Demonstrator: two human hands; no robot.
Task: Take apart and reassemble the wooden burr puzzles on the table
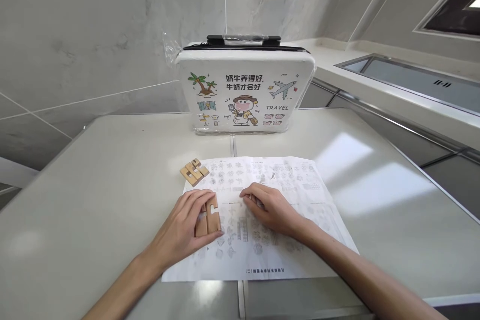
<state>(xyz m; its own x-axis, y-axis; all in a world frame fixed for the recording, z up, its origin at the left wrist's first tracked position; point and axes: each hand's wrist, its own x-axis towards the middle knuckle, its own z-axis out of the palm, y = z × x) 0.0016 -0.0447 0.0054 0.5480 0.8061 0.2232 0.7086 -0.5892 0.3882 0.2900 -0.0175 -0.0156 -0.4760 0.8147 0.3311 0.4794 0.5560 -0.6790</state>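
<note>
My left hand (183, 227) rests on a printed instruction sheet (277, 260) and grips two notched wooden puzzle bars (209, 217) lying side by side. My right hand (272, 207) lies on the sheet just to the right, fingers curled downward, with what may be a small piece hidden under the fingertips. A partly joined cluster of wooden puzzle pieces (194, 172) sits at the sheet's upper left corner, beyond my left hand.
A white cartoon-printed carry case (245, 92) with a black handle stands upright at the back of the white table (93, 195), against the grey tiled wall. To the right, across a gap, runs a counter with a recessed panel (412, 80).
</note>
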